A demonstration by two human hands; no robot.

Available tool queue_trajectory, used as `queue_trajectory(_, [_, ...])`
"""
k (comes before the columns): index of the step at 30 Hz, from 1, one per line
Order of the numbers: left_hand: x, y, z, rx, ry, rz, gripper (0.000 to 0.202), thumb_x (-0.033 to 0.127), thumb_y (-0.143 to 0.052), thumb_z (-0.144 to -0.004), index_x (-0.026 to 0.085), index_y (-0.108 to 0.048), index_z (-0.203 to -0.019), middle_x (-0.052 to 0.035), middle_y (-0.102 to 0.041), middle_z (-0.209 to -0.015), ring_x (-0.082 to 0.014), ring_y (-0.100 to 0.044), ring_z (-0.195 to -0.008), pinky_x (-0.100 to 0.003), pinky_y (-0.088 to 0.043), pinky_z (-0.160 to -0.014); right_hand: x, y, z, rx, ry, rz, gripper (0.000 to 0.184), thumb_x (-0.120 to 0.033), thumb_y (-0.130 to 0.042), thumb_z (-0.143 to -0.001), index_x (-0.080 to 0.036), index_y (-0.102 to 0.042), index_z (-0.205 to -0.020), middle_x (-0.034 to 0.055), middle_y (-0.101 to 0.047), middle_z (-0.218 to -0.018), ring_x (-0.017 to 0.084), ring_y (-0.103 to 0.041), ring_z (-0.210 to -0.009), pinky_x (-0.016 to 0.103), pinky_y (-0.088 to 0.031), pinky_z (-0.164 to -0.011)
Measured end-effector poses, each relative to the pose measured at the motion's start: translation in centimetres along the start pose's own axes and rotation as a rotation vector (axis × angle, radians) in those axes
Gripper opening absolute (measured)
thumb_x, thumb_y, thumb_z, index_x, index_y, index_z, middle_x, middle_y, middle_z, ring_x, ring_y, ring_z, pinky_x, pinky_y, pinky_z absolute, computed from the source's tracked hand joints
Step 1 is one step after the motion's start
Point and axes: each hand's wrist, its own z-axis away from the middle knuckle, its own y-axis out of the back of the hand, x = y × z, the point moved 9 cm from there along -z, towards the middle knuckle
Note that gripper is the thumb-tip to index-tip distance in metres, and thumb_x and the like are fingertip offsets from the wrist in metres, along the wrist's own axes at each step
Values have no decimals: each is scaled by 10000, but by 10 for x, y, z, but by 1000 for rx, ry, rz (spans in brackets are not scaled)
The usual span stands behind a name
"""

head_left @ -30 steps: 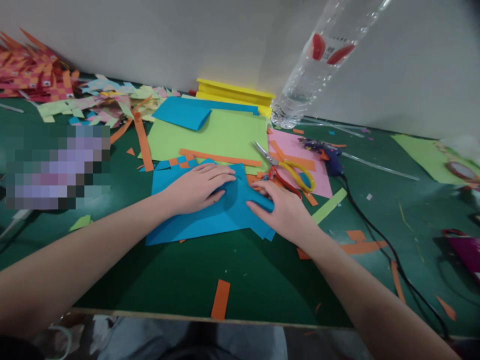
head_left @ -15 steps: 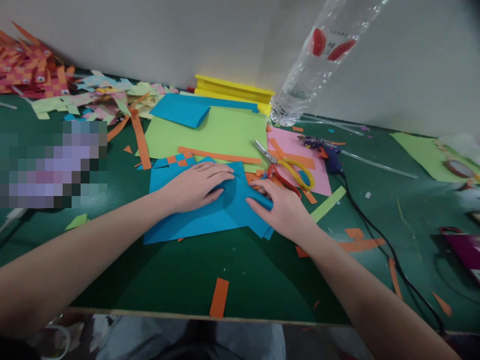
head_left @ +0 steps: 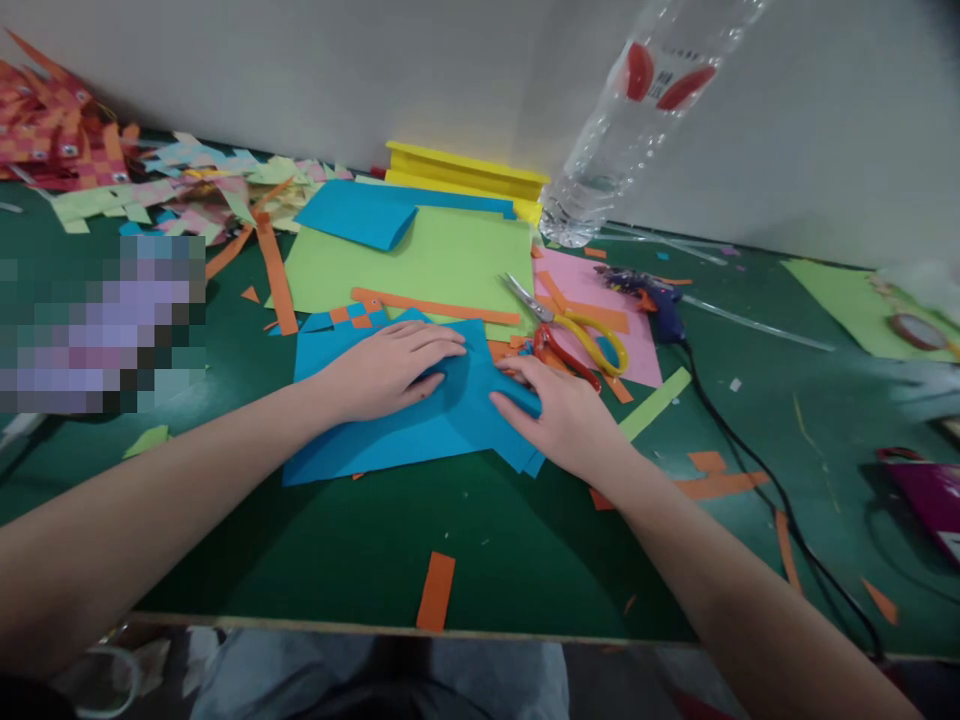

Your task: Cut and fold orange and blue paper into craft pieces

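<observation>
Blue paper lies on the green table in front of me, one sheet overlapping others at its right side. Across its upper middle rests my left hand, palm down with the fingers stretched out flat. My right hand grips the curled right edge of the blue paper between thumb and fingers. Just behind that hand are red-and-yellow-handled scissors. An orange and blue checkered woven piece shows at the paper's top edge, partly under an orange strip.
A light green sheet and a folded blue sheet lie behind. The water bottle stands at the back. A glue gun with a black cord sits right. Paper scraps and woven orange pieces heap at back left.
Both hands keep nearly the same pose on the blue paper. The whole view has shifted very slightly; nothing has been picked up or let go.
</observation>
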Motion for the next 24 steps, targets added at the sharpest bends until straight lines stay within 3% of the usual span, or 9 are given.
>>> queue_trajectory(24, [-1, 0, 0, -14, 9, -4, 346, 288, -402, -962, 161, -500, -1269, -98, -525, -1371, -227, -473, -1274, -404, -359, -1077, -4, -1, 2, -20, 45, 103, 349, -397, -491, -906, -159, -570, -1150, 85, -699, -1086, 268, -671, -886, 371, -511, -709])
